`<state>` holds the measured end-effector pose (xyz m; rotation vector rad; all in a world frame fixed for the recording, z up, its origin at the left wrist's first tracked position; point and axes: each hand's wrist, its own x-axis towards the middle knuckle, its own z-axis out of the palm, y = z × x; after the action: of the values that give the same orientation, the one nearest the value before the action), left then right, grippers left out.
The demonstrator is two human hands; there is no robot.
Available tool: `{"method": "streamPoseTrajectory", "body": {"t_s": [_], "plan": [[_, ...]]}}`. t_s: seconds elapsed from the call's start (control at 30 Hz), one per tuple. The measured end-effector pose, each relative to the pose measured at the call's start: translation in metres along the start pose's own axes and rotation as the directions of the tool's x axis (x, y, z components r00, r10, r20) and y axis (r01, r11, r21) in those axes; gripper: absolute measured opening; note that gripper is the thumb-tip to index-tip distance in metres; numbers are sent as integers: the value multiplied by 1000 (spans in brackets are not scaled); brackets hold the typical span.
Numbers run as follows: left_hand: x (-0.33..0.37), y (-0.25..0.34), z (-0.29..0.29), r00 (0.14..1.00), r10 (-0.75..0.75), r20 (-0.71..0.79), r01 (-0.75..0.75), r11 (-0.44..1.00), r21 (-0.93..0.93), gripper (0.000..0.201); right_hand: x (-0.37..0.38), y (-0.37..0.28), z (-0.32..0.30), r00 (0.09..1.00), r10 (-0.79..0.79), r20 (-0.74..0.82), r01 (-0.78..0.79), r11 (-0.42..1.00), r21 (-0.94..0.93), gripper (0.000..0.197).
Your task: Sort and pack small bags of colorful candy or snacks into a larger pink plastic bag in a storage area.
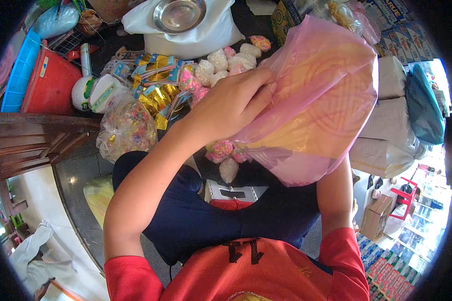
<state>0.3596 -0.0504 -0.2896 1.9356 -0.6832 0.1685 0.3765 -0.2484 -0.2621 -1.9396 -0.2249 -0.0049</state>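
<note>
A large pink see-through plastic bag, with a yellowish layer and a round pattern showing on it, is held up above my lap. My left hand is closed on the bag's left edge, fingers pressed into the film. My right forearm rises behind the bag, which hides my right hand and its fingers. Beyond my left hand lies a heap of small knotted bags, some with white pieces, others with pink and yellow ones. More such small bags lie below my left wrist.
A white sack bears a round metal dish. To its left are gold-and-blue packets, a clear bag of colourful pieces, a white tub, and a red basin. Wrapped packs stand at right.
</note>
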Motion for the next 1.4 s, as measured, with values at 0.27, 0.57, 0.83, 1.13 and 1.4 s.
{"method": "streamPoseTrajectory", "body": {"t_s": [0.27,0.57,0.83,1.13,1.4], "plan": [[-1,1,-4,999,-30,43,29,999,22,23,-2,2,0,1000,11,-17,-11,1000,5,31],[3,0,3,989,-37,-142,45,997,59,57,0,7,1,999,27,-28,-27,1000,6,31],[6,11,22,943,-287,170,326,687,-649,103,2,9,9,999,38,-14,-39,999,-36,31],[-8,-1,57,867,-367,337,485,465,-741,97,20,30,39,995,97,-30,-101,981,-165,31],[-6,-6,43,841,-420,342,351,-58,-935,74,32,17,44,997,79,-16,-81,969,-235,31]]}}
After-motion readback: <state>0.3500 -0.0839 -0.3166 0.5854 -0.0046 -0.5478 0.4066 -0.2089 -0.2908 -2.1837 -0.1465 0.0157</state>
